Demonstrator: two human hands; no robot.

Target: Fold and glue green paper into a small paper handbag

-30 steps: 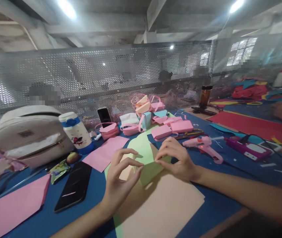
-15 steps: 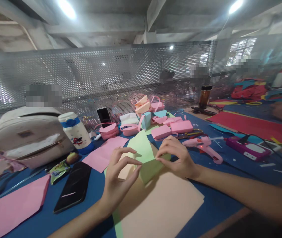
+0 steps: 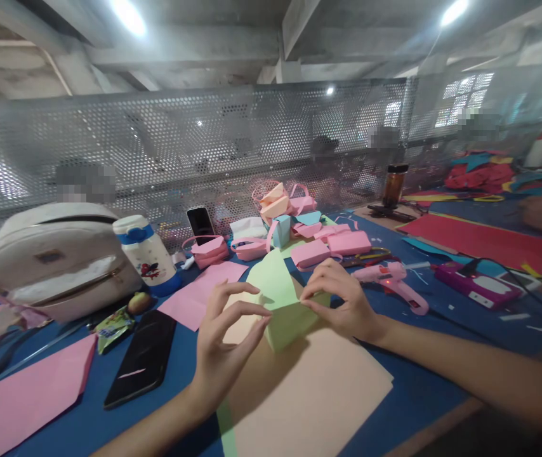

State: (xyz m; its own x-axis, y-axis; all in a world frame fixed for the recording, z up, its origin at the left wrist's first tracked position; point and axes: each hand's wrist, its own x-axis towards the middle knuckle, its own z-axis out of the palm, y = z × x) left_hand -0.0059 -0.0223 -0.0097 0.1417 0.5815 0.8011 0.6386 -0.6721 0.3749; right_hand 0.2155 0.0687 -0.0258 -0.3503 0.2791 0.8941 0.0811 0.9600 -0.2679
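Note:
Between my hands is a light green folded paper box [image 3: 292, 324] with a curved flap standing up at its back. My left hand [image 3: 221, 355] pinches the box's left front corner between thumb and fingertips. At the right, my right hand [image 3: 344, 301] has thumb and index finger closed on the box's top fold. The box is over a stack of peach paper sheets [image 3: 313, 400]. A strip of green paper shows under the stack's left side. My fingers hide parts of the box's sides.
A pink glue gun [image 3: 389, 279] with a lit red light lies right of my right hand. Pink paper bags [image 3: 347, 242] are behind the box. To the left are a black phone [image 3: 142, 358], a bottle [image 3: 150, 260], a backpack [image 3: 56, 260] and pink paper [image 3: 33, 397].

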